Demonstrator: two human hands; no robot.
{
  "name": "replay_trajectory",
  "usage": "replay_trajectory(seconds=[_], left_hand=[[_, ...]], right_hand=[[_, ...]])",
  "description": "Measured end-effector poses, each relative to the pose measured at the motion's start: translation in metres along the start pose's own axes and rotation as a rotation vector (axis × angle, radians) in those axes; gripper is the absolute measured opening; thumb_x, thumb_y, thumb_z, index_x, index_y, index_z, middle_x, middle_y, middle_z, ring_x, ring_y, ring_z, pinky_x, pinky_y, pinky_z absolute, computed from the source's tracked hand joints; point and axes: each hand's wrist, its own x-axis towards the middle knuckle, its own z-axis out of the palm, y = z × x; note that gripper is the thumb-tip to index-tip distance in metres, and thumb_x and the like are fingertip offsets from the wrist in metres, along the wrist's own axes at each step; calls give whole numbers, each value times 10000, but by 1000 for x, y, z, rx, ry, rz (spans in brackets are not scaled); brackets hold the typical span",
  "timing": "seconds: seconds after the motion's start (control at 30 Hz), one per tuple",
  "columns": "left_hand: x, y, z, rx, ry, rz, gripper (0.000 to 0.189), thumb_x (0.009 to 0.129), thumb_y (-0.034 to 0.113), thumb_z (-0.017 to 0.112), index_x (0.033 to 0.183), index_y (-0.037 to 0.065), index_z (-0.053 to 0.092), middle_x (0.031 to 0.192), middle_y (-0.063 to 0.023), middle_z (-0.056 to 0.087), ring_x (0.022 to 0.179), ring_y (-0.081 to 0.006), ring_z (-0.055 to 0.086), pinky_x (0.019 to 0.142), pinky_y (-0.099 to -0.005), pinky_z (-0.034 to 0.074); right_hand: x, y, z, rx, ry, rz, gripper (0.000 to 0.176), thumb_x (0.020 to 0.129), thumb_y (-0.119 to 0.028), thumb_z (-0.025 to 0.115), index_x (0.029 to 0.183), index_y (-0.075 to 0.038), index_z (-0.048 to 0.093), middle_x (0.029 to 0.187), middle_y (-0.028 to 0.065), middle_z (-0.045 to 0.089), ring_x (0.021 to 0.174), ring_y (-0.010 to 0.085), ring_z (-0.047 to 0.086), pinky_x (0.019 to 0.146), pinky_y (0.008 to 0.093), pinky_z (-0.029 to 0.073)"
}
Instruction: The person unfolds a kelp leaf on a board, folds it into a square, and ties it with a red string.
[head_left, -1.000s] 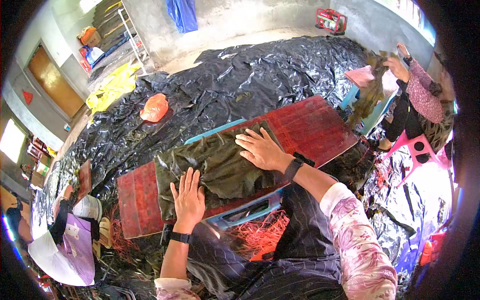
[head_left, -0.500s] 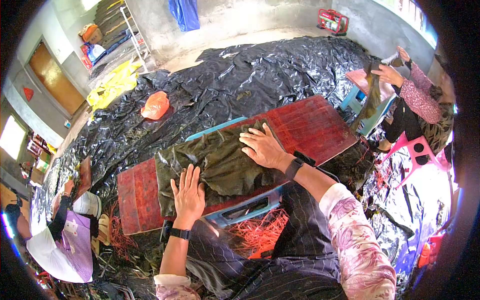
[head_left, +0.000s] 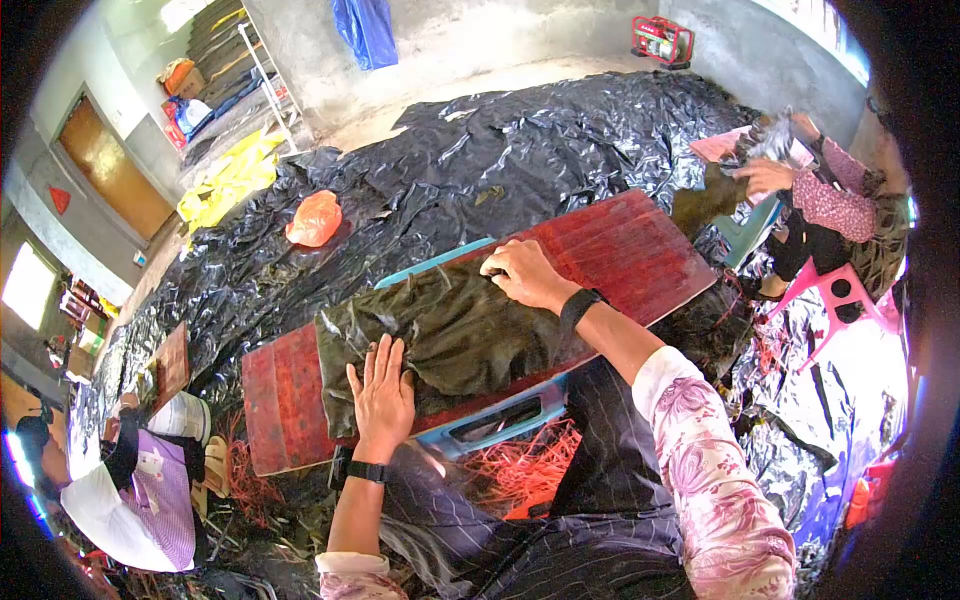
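Material [head_left: 470, 345], dark and wrinkled, lies across a long red board [head_left: 630, 250].

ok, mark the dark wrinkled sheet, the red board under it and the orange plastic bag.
Dark wrinkled sheet [head_left: 460, 345]: head view, middle of its upper surface.
Red board [head_left: 630, 258]: head view, bare top to the right of the sheet.
Orange plastic bag [head_left: 314, 219]: head view, middle of its crumpled side.

There are two black bands [head_left: 577, 310] on the person's own wrists, one red counter [head_left: 620, 250] in the middle and one dark wrinkled sheet [head_left: 465, 340], perhaps several layers too merged to count. Two other people [head_left: 835, 205], one red generator [head_left: 662, 40], one brown door [head_left: 112, 165] and one hanging blue sheet [head_left: 366, 30] complete the count.
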Motion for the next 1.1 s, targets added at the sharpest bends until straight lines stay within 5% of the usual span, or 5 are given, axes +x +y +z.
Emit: replay_trajectory(seconds=[0.17,0.6,0.77,0.93,1.1], left_hand=[[0,1,0,-4,-2,6,543,966,195,416,1498,188,307,1566,-49,273,1419,-306,283,1176,-558,118],[1,1,-1,6,-21,0,540,965,199,414,1494,180,308,1565,-48,269,1422,-303,280,1180,-553,108],[0,1,0,2,-11,-2,534,972,198,428,1492,166,311,1560,-51,280,1424,-294,282,1183,-542,102],[0,-9,2,-205,54,-35,429,997,169,399,1422,115,421,1476,-105,416,1394,-293,342,1172,-562,117],[6,-22,-4,-134,196,15,411,879,12,544,1285,69,519,1267,-110,572,1283,-291,474,1139,-613,141]], right_hand=[[-3,4,-2,23,104,-150,36,828,-120,618,846,-136,644,809,34,638,904,278,592,839,439,402],[-3,-2,-17,123,32,-97,148,804,-121,653,950,-125,627,794,11,645,902,235,600,865,429,361],[-4,-3,-13,11,127,-78,211,802,-127,663,1012,-143,643,923,30,630,1024,224,573,1043,485,303],[-4,-43,-18,-95,192,-243,239,839,-181,646,1070,-125,635,1056,28,631,1149,223,533,1098,508,249],[6,-118,28,17,74,-493,296,839,-309,632,1056,-108,634,1072,50,620,1133,213,537,1068,515,267]])
